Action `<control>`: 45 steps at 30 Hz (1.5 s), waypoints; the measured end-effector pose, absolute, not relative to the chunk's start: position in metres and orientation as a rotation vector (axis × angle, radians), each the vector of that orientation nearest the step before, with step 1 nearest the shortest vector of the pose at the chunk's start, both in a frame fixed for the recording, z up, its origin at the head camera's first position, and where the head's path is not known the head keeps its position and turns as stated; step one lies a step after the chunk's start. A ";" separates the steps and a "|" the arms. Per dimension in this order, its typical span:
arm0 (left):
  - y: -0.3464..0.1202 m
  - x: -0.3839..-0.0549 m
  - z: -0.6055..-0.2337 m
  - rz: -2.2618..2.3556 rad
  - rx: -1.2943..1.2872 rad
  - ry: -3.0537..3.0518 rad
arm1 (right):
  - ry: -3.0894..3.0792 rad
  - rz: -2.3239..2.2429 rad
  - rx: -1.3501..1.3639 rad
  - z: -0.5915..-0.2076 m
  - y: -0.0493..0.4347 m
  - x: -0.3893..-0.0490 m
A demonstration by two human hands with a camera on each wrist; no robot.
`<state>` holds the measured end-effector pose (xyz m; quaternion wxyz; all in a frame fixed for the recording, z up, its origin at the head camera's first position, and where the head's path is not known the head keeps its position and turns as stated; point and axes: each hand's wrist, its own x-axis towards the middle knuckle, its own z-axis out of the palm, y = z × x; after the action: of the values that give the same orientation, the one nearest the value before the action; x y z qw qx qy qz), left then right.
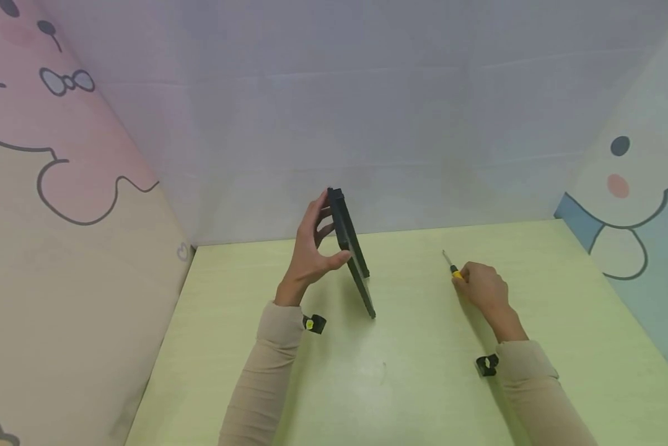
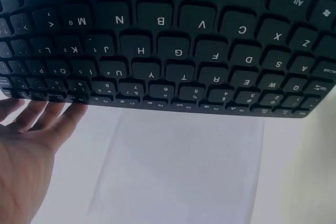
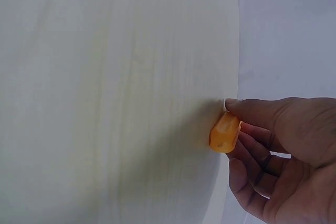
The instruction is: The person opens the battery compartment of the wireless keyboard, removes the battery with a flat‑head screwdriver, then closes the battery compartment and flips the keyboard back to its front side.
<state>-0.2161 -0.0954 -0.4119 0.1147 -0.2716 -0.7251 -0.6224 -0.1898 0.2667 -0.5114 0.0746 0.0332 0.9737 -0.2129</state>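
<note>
A black keyboard (image 1: pixel 349 238) stands tilted up on the table, seen nearly edge-on in the head view. My left hand (image 1: pixel 310 254) grips it at its left end, with the thumb on the near side and the fingers on the far side. In the left wrist view the keys of the keyboard (image 2: pixel 157 53) show upside down, and the fingertips (image 2: pixel 68 116) are at its lower left edge. My right hand (image 1: pixel 486 288) pinches the yellow handle of a screwdriver (image 1: pixel 455 271) over the right part of the table. Its metal shaft points away from me; only the orange-yellow handle end (image 3: pixel 224 134) shows in the right wrist view.
The pale yellow-green table (image 1: pixel 423 371) reaches back to a white cloth wall (image 1: pixel 367 124). Side panels with cartoon animals (image 1: pixel 77 204) stand at left and right. Black straps with small mounts (image 1: pixel 315 323) sit at both wrists.
</note>
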 end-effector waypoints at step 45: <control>-0.088 -0.206 -0.430 -2.011 -0.807 -1.945 | 2.735 -1.002 -0.509 -0.493 0.239 -0.204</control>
<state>-0.2060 -0.0876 -0.4297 0.1146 -0.2753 -0.6635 -0.6862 -0.2036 0.2387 -0.4926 0.0923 -0.1714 0.9210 -0.3374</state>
